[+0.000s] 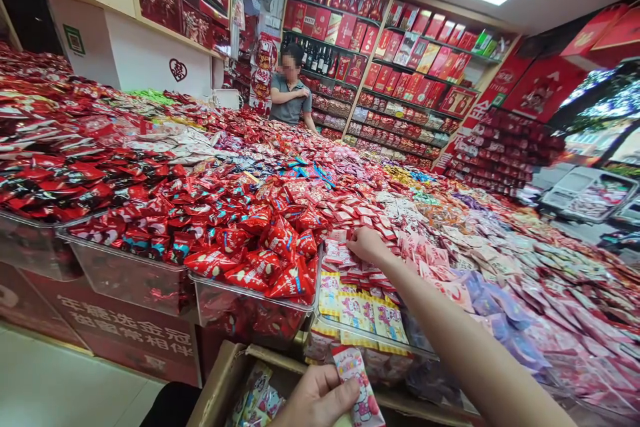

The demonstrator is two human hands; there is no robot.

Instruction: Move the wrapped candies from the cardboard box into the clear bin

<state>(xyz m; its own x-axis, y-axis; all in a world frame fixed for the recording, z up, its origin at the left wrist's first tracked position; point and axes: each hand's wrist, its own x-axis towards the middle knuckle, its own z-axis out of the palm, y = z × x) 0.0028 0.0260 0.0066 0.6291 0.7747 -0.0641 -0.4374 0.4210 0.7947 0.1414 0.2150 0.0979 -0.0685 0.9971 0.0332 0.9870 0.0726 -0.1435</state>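
Observation:
My left hand (pixel 320 400), low in the picture, pinches a candy packet (pixel 357 383) with a red top edge and a pink cartoon character on it. Stretched forward, my right hand (pixel 369 245) has its fingers curled down at the pink-and-white packets (pixel 340 253), closed on what looks like a small red-edged packet; its fingertips are partly hidden. Just in front of these lie yellow-edged cartoon packets (pixel 365 310) in a clear bin. Below my left hand stands an open cardboard box (pixel 220 380) with more cartoon packets (pixel 260 400) inside.
Clear bins hold heaped red candy bags (pixel 275 253) left of my right hand. Purple packets (pixel 500 307) and pink ones spread to the right. Behind the wide candy display stands a person (pixel 293 97), before shelves (pixel 373 60) of red boxes and bottles.

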